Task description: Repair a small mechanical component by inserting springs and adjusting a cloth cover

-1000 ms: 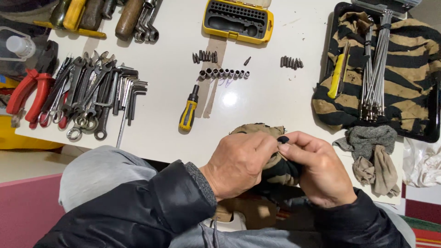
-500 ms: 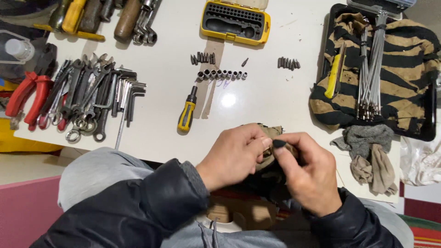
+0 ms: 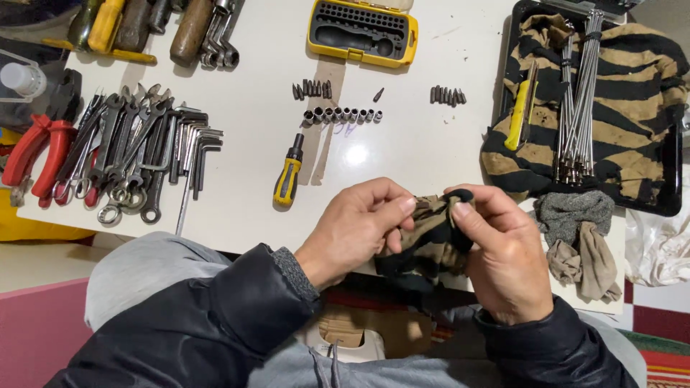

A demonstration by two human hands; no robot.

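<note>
- The left hand [image 3: 359, 226] pinches a small metal bit [image 3: 422, 204] at its fingertips.
- The right hand [image 3: 503, 251] grips a striped rag [image 3: 424, 244] wrapped against that bit, at the white bench's [image 3: 251, 144] near edge.
- A yellow-handled screwdriver [image 3: 289, 172] lies nearby.

Wrenches [image 3: 136, 154] left on table [image 3: 251, 144]; screwdriver [image 3: 288, 179] centre, sockets [image 3: 341, 115] behind it; tray [image 3: 668, 205] right.

Rag [image 3: 431, 241] in hands: tan with black stripes. Cloth [image 3: 632, 86] in black tray [image 3: 668, 205]: same tan-black stripes. Tabletop [image 3: 266, 129] white. Screwdriver [image 3: 288, 174] yellow-black. Bit case [image 3: 361, 30] yellow. Pliers [image 3: 36, 154] red-handled. Socks [image 3: 578, 237] grey, beige. Sleeves [image 3: 215, 323] black.
</note>
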